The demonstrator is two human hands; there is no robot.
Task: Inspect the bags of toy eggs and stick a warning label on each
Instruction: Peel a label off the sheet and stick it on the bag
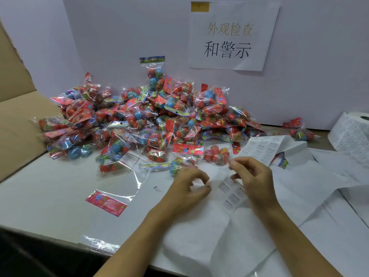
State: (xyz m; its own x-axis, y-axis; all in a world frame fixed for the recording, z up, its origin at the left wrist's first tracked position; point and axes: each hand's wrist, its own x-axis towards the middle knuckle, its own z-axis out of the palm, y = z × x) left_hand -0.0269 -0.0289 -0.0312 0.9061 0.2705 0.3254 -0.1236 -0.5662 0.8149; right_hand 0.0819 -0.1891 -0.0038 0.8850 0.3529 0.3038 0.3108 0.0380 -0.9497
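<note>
Head view: the right hand's (254, 182) fingers are curled and pinched near the upper end of a short strip of warning labels (232, 193). At least three printed labels show on it, and its long axis runs from upper right, under the hand, down and to the left. The left hand (189, 188) hovers just beside the strip with thumb and fingers bent toward each other; whether it pinches anything I cannot tell. Both hands are over loose white backing paper (249, 236) spread on the white table (50, 196).

Just beyond the fingers lies one bag of toy eggs (216, 154), its red header card pointing away to the right. Behind it a heap of bags (139, 120), too many to count, rests against the white back board, with one bag (154, 71) standing upright at the top. One further bag (300, 130) lies apart at the right. A label sheet (263, 148) lies beside the heap, and one label roll (353, 130) sits at the far right. Near the left lies one empty bag with a red card (106, 202), long axis sloping down to the right. One paper sign (231, 37) hangs on the board.
</note>
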